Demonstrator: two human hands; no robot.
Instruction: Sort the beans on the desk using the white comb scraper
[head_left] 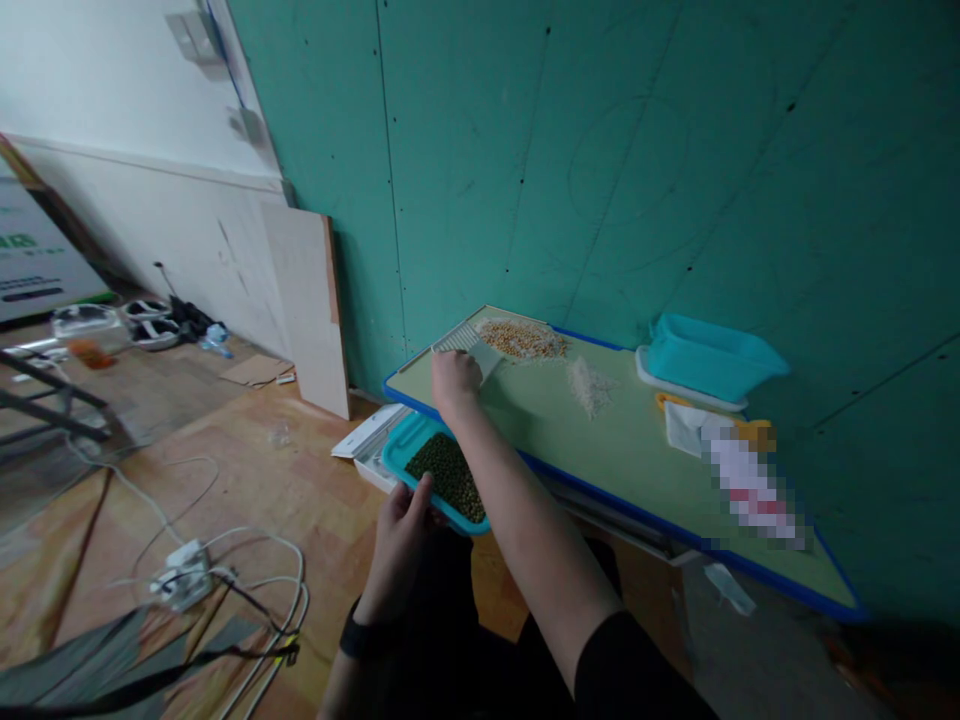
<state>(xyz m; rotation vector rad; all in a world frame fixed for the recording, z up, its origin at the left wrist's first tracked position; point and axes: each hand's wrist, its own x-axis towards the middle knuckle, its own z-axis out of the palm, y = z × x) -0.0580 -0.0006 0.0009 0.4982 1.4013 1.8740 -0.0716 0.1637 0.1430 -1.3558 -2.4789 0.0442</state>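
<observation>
My left hand (403, 520) grips the near edge of a blue plastic container (393, 455), thumb over the rim. Dark green beans (442, 465) lie inside it. The container is held just below the table's front edge, at its left end. Above it, my right hand (456, 382) is closed over the table's left end, on a pale flat sheet (489, 358) whose kind I cannot make out. Beside that sheet lies a heap of yellow kernels (521, 338) mixed with white grains. A smaller pile of white grains (590, 387) is farther right.
The blue-edged table (637, 470) stands against a green wall (480, 150). An empty-looking blue container (709, 355) on a white lid and a partly blurred packet (750, 485) are at its right. A white box (371, 440) sits under my container. Cables and a power strip (184, 575) lie on the floor.
</observation>
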